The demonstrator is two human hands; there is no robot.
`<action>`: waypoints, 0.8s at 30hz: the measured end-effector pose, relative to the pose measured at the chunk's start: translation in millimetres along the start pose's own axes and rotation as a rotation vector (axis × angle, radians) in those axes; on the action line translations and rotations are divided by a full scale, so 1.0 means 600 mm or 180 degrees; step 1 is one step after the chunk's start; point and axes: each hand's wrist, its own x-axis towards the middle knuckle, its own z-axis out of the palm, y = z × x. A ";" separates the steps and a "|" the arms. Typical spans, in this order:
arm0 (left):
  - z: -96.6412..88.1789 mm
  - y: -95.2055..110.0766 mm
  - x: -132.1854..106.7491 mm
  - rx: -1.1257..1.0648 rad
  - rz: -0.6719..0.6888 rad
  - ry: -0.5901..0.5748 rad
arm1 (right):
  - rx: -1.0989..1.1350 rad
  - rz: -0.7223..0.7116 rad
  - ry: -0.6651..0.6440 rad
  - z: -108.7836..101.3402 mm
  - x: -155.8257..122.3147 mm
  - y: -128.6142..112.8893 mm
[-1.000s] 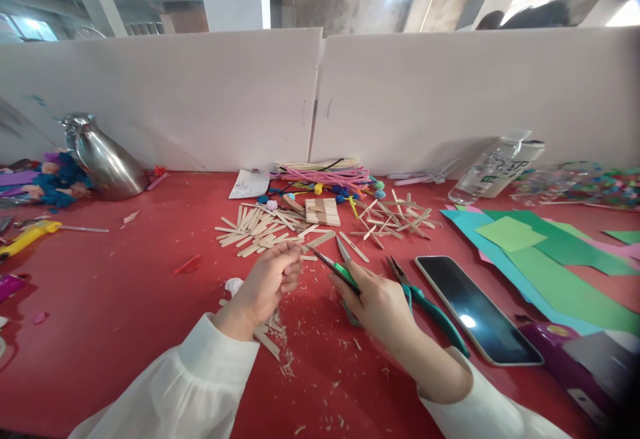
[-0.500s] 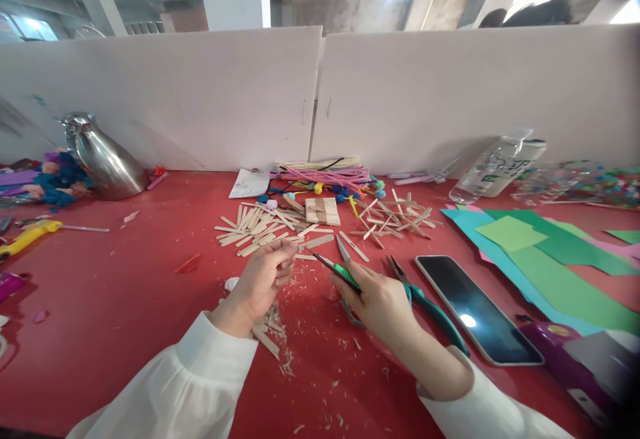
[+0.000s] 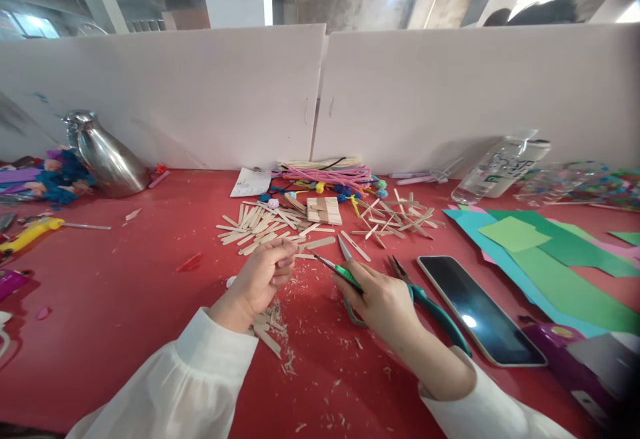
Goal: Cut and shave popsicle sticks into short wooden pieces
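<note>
My left hand (image 3: 265,276) is closed in a pinch above the red table. What its fingertips hold is too small to make out. My right hand (image 3: 385,302) grips a green-handled craft knife (image 3: 347,275), its thin blade pointing left toward my left fingertips. Under and beside my left hand lie cut wooden pieces (image 3: 267,339) with shavings around them. Just beyond both hands is a loose pile of craft sticks (image 3: 263,226). Teal-handled pliers (image 3: 440,316) lie right of my right hand, partly covered by it. The pointed tip of a metal blade (image 3: 344,247) shows past my right fingers.
A phone (image 3: 480,309) and coloured paper sheets (image 3: 540,259) lie on the right. At the back are crossed sticks (image 3: 395,218), a stick bundle (image 3: 324,210), pipe cleaners (image 3: 325,176) and a clear bottle (image 3: 480,169). A steel jug (image 3: 107,159) and yellow glue gun (image 3: 35,234) are left.
</note>
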 end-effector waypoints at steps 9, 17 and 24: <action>-0.003 0.000 0.000 -0.0003 -0.0061 -0.0027 | -0.0082 -0.0088 0.0100 -0.002 0.000 -0.004; 0.002 0.002 -0.002 0.0074 -0.0053 0.0048 | -0.0052 -0.0072 -0.0024 0.002 -0.003 0.000; -0.001 0.016 -0.005 0.0454 -0.0192 0.0088 | 0.0262 -0.0074 -0.0356 0.009 -0.009 -0.002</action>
